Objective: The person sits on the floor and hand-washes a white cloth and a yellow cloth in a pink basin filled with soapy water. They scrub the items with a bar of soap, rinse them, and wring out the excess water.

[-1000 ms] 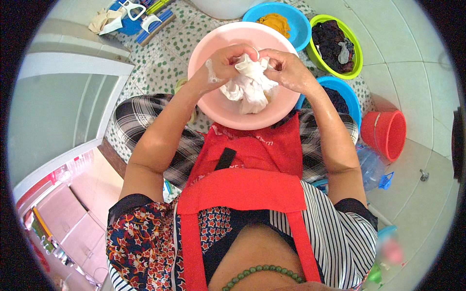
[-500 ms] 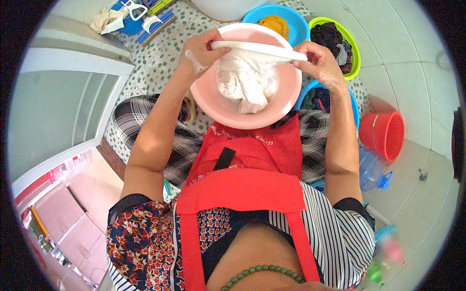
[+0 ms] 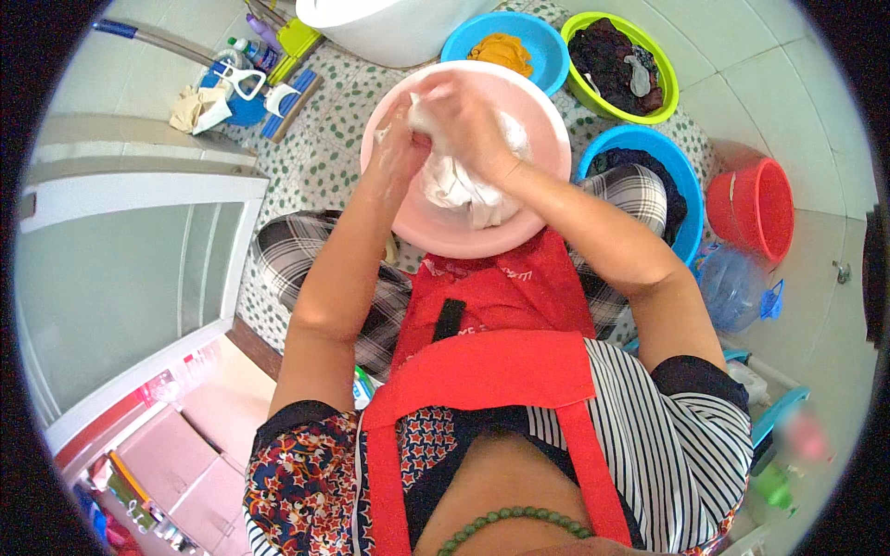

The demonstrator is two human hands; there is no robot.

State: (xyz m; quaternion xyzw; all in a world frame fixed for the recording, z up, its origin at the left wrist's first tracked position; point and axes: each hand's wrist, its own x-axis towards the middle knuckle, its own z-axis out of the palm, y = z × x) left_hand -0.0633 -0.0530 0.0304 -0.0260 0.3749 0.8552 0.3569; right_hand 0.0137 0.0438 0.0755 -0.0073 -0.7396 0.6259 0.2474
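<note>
A soapy white cloth garment (image 3: 456, 190) lies bunched in a pink basin (image 3: 454, 243) in front of my lap. My left hand (image 3: 399, 153) is closed on a gathered part of it over the basin's left side. Wet foam shows on that hand. My right hand (image 3: 468, 130) reaches across from the right and presses against the same bunched part, right beside the left hand. Motion blurs its fingers, but they look closed round the cloth. The garment's lower folds rest in the basin.
Beyond stand a blue basin (image 3: 547, 57) with yellow cloth and a green basin (image 3: 669, 93) with dark clothes. Another blue basin (image 3: 691, 243), a red bucket (image 3: 765, 208) and a clear plastic jug (image 3: 731, 287) are at right. A mop (image 3: 171, 44) and brushes lie far left.
My hands held the garment's edge stretched wide between them; now they are together at the left over the basin, on a bunched part. The view has shifted slightly.
</note>
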